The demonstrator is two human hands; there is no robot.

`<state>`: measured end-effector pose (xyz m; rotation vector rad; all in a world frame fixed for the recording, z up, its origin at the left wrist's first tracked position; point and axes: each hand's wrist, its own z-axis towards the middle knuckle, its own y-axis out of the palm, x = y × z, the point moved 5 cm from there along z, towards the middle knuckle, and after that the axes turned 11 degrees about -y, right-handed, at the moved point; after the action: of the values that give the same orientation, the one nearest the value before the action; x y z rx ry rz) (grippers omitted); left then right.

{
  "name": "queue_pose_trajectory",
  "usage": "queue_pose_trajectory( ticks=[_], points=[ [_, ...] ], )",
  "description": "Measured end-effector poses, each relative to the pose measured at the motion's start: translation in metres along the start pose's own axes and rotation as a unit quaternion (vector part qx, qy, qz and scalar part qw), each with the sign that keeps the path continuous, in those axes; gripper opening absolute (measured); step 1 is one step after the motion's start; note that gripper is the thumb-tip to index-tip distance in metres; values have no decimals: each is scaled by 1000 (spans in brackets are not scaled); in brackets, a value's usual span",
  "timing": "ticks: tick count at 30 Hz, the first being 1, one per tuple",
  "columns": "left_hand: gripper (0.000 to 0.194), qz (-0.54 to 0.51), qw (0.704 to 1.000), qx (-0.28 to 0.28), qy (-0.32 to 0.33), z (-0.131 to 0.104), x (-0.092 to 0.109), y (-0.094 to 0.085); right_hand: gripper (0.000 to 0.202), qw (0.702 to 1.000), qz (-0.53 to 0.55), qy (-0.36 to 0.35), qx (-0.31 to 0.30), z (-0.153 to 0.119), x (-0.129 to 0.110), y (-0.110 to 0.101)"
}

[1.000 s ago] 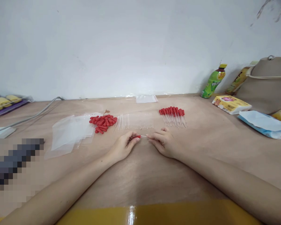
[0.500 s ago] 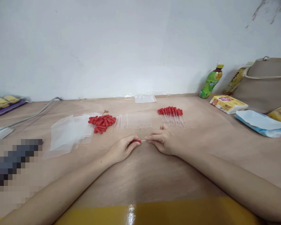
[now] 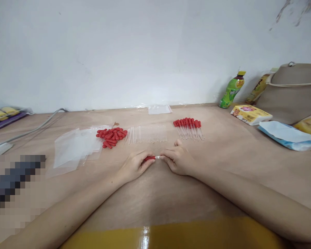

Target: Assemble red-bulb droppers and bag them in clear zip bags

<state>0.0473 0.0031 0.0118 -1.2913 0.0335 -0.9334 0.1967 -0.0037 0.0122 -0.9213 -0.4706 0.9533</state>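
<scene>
Near the middle of the table, my left hand [image 3: 137,166] pinches a red rubber bulb [image 3: 149,158]. A thin clear tube [image 3: 158,157] meets the bulb's open end, and my right hand [image 3: 178,159] grips its other end between thumb and fingers. Behind my left hand lies a pile of loose red bulbs [image 3: 111,135]. To its right is a row of clear tubes [image 3: 147,134]. Beyond my right hand lie several tubes fitted with red bulbs [image 3: 188,125], bulbs toward the wall.
Clear plastic bags [image 3: 69,147] lie on the left, with a grey cable [image 3: 43,126] behind. A small bag [image 3: 160,109] is by the wall. At right are a green bottle [image 3: 232,90], a tissue pack [image 3: 251,114], a blue-white packet [image 3: 287,135] and a grey bag [image 3: 295,93].
The fingers of my right hand have closed in more around the tube, which now lines up with the red bulb. The whole view has shifted slightly.
</scene>
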Motion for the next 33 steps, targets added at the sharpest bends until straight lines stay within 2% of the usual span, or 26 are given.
queue_pose_trajectory(
  ticks=[12,16,19,21,24,25,27,30,33],
  points=[
    [15,6,1000,18,22,0,0,-1,27,997,51,50,-42,6,0,12],
    [13,7,998,36,48,2,-1,-5,26,995,40,56,-70,15,-4,1],
    [16,-8,997,66,36,4,-5,-10,18,993,35,73,-89,19,-2,-13],
    [23,-15,997,80,11,4,-8,-12,17,986,55,125,-93,17,13,-22],
    [27,-23,998,56,0,4,-10,-9,18,967,49,249,-32,8,58,-41],
    [25,-25,999,42,6,4,-9,-8,20,954,27,300,-6,4,76,-48],
    [21,-25,999,18,20,3,-8,-6,23,921,-30,389,7,-5,109,-57],
    [17,-19,999,5,25,4,-8,-5,25,883,-99,458,-10,-14,139,-61],
    [15,-15,1000,-1,18,4,-10,-4,27,864,-121,487,-30,-20,150,-53]
  ],
)
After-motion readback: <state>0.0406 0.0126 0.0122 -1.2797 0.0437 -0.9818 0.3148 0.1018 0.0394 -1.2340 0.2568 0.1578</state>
